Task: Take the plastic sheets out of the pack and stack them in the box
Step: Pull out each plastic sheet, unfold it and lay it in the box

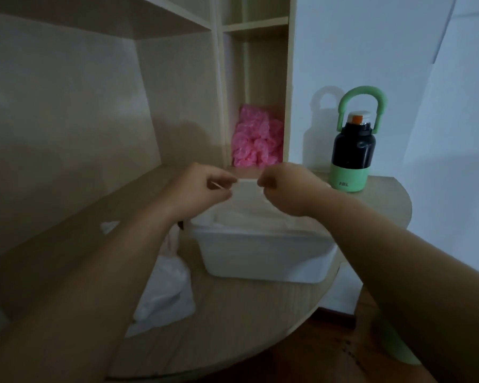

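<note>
While both hands pinch it, I see a thin translucent plastic sheet [246,193] stretched above the white rectangular box [263,258]. Left hand [202,189] and right hand [285,186] fingers closed on its top edge; crinkled pack [166,294] lies on the woodgrain table [233,322].

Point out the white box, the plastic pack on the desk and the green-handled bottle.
white box [263,261]: head view, on its front wall.
plastic pack [166,294]: head view, on its crumpled middle.
bottle [353,150]: head view, on its dark body.

Left forearm [116,261] hides part of pack [166,294]. Sheet [246,194] edges faint, blurred against box [263,255]. Fingers [221,186] curled, tips hidden. Bottle [353,153] lettering unreadable.
</note>
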Motion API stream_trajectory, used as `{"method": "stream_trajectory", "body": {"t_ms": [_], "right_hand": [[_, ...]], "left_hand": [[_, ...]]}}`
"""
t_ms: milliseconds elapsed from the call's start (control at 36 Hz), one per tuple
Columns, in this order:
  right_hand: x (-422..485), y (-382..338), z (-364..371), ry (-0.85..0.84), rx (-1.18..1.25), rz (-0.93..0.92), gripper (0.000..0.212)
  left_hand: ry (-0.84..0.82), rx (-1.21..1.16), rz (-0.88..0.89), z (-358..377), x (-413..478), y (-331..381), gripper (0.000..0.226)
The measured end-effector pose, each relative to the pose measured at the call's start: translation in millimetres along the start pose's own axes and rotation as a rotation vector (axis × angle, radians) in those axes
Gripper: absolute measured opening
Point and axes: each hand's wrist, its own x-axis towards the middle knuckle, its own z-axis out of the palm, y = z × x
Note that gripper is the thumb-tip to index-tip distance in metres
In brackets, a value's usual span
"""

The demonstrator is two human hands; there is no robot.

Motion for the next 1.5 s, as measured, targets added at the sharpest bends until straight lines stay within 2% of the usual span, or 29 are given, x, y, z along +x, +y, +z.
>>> {"method": "stream_trajectory", "body": {"t_ms": [139,278,333,389,444,528,556,639,722,861,972,1083,1194,1361,1500], "right_hand": [[-15.4,-40.2,15.8,0.097,-0.016,-0.130,0.034],[-33.7,-78.0,47.5,0.223,0.102,-0.339,0.027],[-40.5,-89.2,71.9,0.216,0.191,-0.396,0.022],[-45.0,-93.6,99.3,0.182,0.301,-0.368,0.020],[-51.4,-96.4,127.8,0.074,0.383,-0.289,0.023],[-55.3,-94.2,159.3,-0.097,0.437,-0.184,0.030],[-56.0,-93.7,165.7,-0.125,0.436,-0.171,0.031],[-54.7,-93.7,176.6,-0.133,0.384,-0.178,0.037],[-52.2,-93.5,179.2,-0.150,0.351,-0.199,0.045],[-54.3,-90.5,182.7,-0.086,0.280,-0.234,0.048],[-56.3,-89.2,180.1,-0.071,0.290,-0.238,0.050],[-58.2,-89.4,178.8,-0.076,0.362,-0.222,0.052],[-60.0,-89.4,178.6,-0.075,0.391,-0.211,0.056],[-63.7,-89.5,177.7,-0.069,0.368,-0.219,0.049],[-63.4,-90.2,178.3,-0.060,0.387,-0.178,0.055]], "left_hand": [[0.179,0.260,0.060,-23.2,-46.1,-15.2,0.038],[0.401,0.157,0.004,-15.6,-94.2,-46.8,0.031],[0.454,0.098,-0.029,0.7,-117.9,-58.3,0.031],[0.495,0.094,-0.037,17.2,-138.2,-63.7,0.014],[0.432,0.123,-0.090,27.7,-156.3,-69.7,0.007],[0.184,0.253,-0.132,31.4,-168.2,-86.8,0.008],[0.160,0.314,-0.129,31.0,-169.6,-92.4,0.008],[0.266,0.438,-0.120,29.1,-169.3,-104.2,0.028],[0.255,0.452,-0.124,27.6,-162.5,-110.9,0.022],[0.210,0.410,-0.146,28.7,-150.7,-123.9,0.029],[0.348,0.423,-0.086,41.2,-160.0,-120.6,0.021],[0.427,0.277,-0.125,41.3,-166.5,-120.2,0.010],[0.468,0.001,-0.179,35.3,-174.8,-115.2,0.023],[0.514,-0.126,-0.159,35.5,-179.6,-107.8,0.020],[0.550,-0.205,-0.146,36.2,-181.6,-106.9,0.019]]}}
